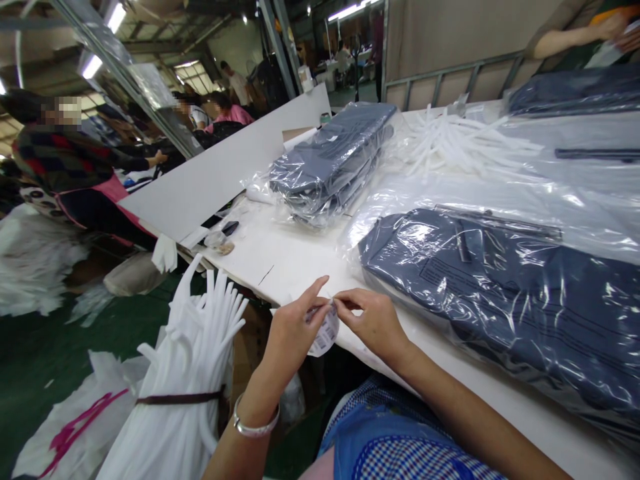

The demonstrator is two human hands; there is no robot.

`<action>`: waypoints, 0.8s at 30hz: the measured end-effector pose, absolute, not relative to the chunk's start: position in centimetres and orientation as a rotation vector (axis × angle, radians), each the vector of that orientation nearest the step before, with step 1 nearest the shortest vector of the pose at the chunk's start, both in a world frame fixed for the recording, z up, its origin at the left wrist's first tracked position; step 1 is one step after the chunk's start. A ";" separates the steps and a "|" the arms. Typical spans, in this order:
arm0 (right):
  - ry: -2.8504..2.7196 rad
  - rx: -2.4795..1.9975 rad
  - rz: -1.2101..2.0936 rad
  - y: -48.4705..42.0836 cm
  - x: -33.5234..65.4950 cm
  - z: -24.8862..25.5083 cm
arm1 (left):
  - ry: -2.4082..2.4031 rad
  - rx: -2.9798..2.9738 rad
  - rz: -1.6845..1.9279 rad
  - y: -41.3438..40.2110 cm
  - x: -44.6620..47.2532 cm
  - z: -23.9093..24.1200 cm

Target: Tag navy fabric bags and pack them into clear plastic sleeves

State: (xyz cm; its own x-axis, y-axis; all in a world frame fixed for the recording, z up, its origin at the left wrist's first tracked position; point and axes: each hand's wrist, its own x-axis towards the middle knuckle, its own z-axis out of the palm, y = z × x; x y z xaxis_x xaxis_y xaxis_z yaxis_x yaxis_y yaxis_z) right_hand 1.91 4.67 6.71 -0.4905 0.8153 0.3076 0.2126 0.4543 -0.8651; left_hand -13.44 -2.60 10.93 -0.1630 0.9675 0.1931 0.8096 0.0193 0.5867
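Note:
My left hand (pixel 295 330) holds a small white printed sticker sheet (pixel 324 333) at the near edge of the white table (pixel 280 257). My right hand (pixel 373 320) pinches the top edge of the same sheet with thumb and forefinger. Both hands meet just left of a dark blue garment sealed in a clear plastic bag (pixel 510 293), which lies flat on the table.
A stack of bagged grey garments (pixel 333 163) sits farther back, with loose white foam strips (pixel 460 143) beside it. A tied bundle of white foam strips (pixel 185 373) stands at my left. Other people work at the left and at the far right corner.

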 end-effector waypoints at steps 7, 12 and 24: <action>-1.804 -0.889 1.179 5.0 1.9 7.1 | 1.969 1.698 0.969 -2.5 -13.8 10.8; -1.685 -0.917 1.291 5.3 1.5 6.8 | 1.962 1.607 1.012 -2.0 -14.0 10.7; -1.604 -0.926 1.313 5.5 1.0 6.4 | 1.943 1.522 1.069 -1.5 -14.1 10.0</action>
State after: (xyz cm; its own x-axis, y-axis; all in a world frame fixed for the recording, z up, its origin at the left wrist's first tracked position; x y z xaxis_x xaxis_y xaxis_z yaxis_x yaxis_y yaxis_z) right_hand 1.02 5.48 6.43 -0.3707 0.9161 0.1526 0.0312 0.1765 -0.9838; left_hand -14.12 -1.54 10.00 -0.2912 0.9501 0.1120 0.6029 0.0914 0.7926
